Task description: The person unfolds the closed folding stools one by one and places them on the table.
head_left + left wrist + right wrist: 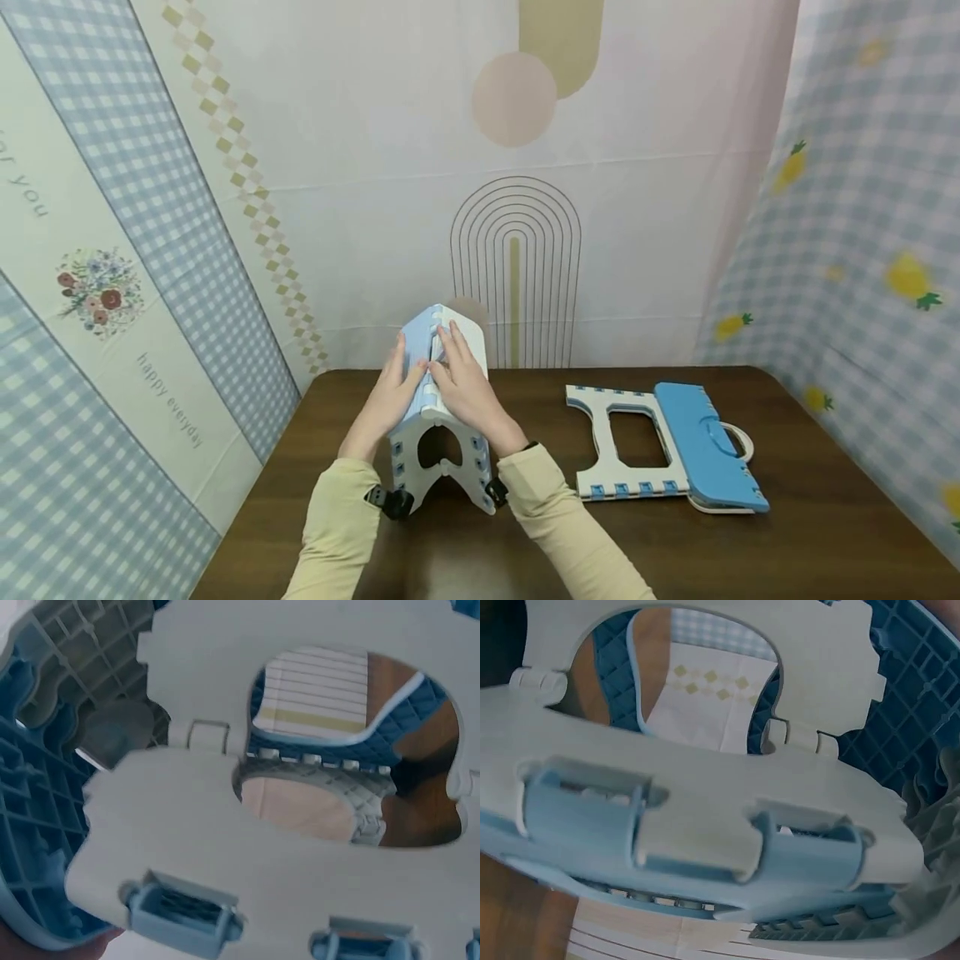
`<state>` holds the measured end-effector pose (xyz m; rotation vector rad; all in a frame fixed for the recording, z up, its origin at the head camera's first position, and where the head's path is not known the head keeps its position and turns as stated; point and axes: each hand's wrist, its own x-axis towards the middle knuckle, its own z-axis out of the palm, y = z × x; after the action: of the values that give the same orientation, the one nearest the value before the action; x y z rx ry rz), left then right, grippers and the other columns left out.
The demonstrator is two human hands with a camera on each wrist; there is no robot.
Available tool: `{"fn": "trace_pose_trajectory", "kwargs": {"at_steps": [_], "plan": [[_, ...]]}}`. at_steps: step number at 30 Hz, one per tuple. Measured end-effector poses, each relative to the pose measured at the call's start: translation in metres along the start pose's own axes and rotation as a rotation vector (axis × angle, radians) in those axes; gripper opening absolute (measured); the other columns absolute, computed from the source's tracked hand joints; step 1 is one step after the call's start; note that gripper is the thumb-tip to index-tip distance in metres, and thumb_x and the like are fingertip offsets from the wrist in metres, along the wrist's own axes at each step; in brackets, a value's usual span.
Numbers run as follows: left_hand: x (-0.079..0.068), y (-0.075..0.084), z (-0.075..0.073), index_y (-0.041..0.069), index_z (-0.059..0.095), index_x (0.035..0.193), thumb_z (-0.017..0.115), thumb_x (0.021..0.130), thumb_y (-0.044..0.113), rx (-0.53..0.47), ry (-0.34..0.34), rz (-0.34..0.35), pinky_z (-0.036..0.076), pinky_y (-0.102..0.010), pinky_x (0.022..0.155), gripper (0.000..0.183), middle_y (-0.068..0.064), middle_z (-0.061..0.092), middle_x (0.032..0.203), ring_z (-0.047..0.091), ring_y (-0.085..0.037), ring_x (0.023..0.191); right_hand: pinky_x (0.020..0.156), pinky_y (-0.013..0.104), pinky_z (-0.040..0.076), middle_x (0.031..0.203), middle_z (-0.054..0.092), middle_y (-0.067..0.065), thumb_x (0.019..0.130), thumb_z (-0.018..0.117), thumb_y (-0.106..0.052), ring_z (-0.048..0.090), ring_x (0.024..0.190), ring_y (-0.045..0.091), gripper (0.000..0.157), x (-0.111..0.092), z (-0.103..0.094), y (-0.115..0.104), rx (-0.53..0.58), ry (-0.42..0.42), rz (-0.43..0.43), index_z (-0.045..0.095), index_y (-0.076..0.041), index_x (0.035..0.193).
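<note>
Two cream sleeves (337, 517) reach in from the near edge, black wrist cameras (396, 503) overlapping the lower ends of a light-blue and white plastic folding stool (431, 400). Half folded into a roof-like peak, it sits at the left part of a dark brown wooden desk (712, 558). The left hand (386, 410) and right hand (472, 393) lie along its sloping halves, fingers extended, partly covering them. Well apart, rightward, lies a blue and white plastic stool with a handle (693, 446). Behind hangs a pale patterned cloth (652, 225). Only the wrist views reveal the ribbed inner surfaces (922, 682) closely.
</note>
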<state>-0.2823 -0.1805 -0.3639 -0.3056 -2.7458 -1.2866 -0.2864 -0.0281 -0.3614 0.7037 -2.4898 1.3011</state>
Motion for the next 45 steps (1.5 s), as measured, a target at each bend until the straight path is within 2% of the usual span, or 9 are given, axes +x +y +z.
{"fn": "trace_pose_trajectory", "kwargs": {"at_steps": [4, 8, 15, 26, 35, 45], "plan": [[0.0001, 0.0021, -0.0009, 0.009, 0.012, 0.156, 0.025, 0.105, 0.045, 0.071, -0.052, 0.019, 0.002, -0.054, 0.122, 0.064, -0.013, 0.006, 0.164, 0.002, -0.030, 0.153, 0.118, 0.056, 0.022, 0.164, 0.009, 0.015, 0.102, 0.039, -0.026, 0.019, 0.149, 0.035, 0.061, 0.0000, 0.0013, 0.0019, -0.016, 0.016, 0.019, 0.015, -0.008, 0.156], [-0.0026, 0.0008, -0.0010, 0.010, 0.012, 0.156, 0.022, 0.105, 0.046, 0.099, -0.069, 0.019, 0.000, -0.054, 0.122, 0.063, -0.013, 0.007, 0.164, 0.003, -0.030, 0.153, 0.117, 0.061, 0.020, 0.164, 0.011, 0.013, 0.102, 0.037, -0.028, 0.019, 0.150, 0.031, 0.062, -0.0020, 0.0030, 0.0027, -0.071, 0.007, 0.026, 0.014, -0.011, 0.157], [-0.0026, -0.0002, 0.0003, 0.011, 0.013, 0.156, 0.021, 0.105, 0.049, 0.117, -0.067, 0.020, 0.001, -0.054, 0.122, 0.064, -0.013, 0.008, 0.164, 0.003, -0.032, 0.152, 0.116, 0.064, 0.018, 0.165, 0.010, 0.009, 0.102, 0.036, -0.033, 0.016, 0.151, 0.027, 0.063, -0.0043, 0.0027, 0.0026, -0.112, -0.001, 0.056, 0.012, -0.014, 0.157], [-0.0023, 0.0002, 0.0001, 0.014, 0.014, 0.156, 0.021, 0.104, 0.050, 0.179, -0.074, 0.003, 0.002, -0.053, 0.122, 0.064, -0.012, 0.007, 0.164, 0.003, -0.033, 0.152, 0.118, 0.061, 0.016, 0.165, 0.008, 0.006, 0.103, 0.034, -0.042, 0.016, 0.151, 0.030, 0.065, -0.0072, -0.0010, 0.0052, -0.177, -0.047, 0.070, 0.009, -0.015, 0.157], [-0.0040, 0.0020, -0.0027, 0.015, 0.016, 0.156, 0.024, 0.104, 0.049, 0.194, -0.063, -0.015, 0.003, -0.053, 0.122, 0.063, -0.011, 0.009, 0.164, 0.004, -0.032, 0.152, 0.118, 0.061, 0.014, 0.165, 0.009, 0.004, 0.103, 0.035, -0.041, 0.017, 0.151, 0.029, 0.064, -0.0066, -0.0003, 0.0052, -0.181, -0.057, 0.088, 0.011, -0.016, 0.157], [-0.0011, 0.0011, -0.0002, 0.015, 0.019, 0.156, 0.026, 0.104, 0.048, 0.227, -0.055, -0.005, 0.005, -0.051, 0.123, 0.062, -0.011, 0.011, 0.164, 0.006, -0.032, 0.152, 0.118, 0.061, 0.015, 0.165, 0.012, 0.004, 0.102, 0.036, -0.043, 0.021, 0.149, 0.033, 0.064, -0.0096, -0.0037, 0.0044, -0.221, -0.058, 0.112, 0.016, -0.015, 0.157]]}}
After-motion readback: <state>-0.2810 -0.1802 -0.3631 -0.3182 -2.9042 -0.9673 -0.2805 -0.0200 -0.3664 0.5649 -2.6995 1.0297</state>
